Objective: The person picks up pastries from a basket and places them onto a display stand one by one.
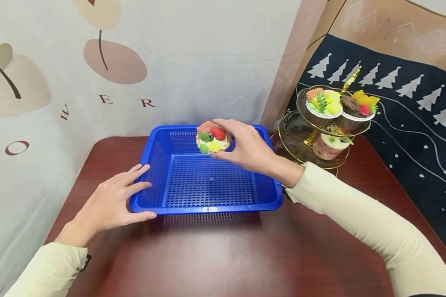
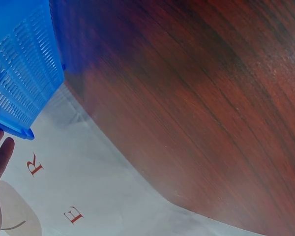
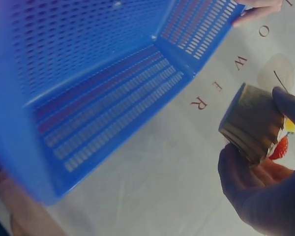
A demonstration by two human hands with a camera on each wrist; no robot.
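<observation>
My right hand [image 1: 247, 144] pinches a small fruit-topped cupcake [image 1: 213, 140] between thumb and fingers, above the far part of a blue plastic basket [image 1: 208, 209]. A strawberry, yellow and green pieces and a ridged tan piece top the cupcake. In the right wrist view the cupcake's pleated cup [image 3: 255, 120] is tilted and apart from the basket. My left hand [image 1: 109, 200] rests at the basket's left rim, fingers spread and fairly straight, thumb by the near left corner. Only a few of its fingers [image 2: 1, 160] show in the left wrist view, beside the rim.
To the right stands a tiered glass stand [image 1: 301, 111] with gold edges. Two fruit-topped cups [image 1: 323, 105] sit on its upper tier, another dessert cup [image 1: 330, 146] below. A dark red wooden table [image 1: 208, 255] bears everything. Printed cloth [image 1: 208, 82] hangs behind.
</observation>
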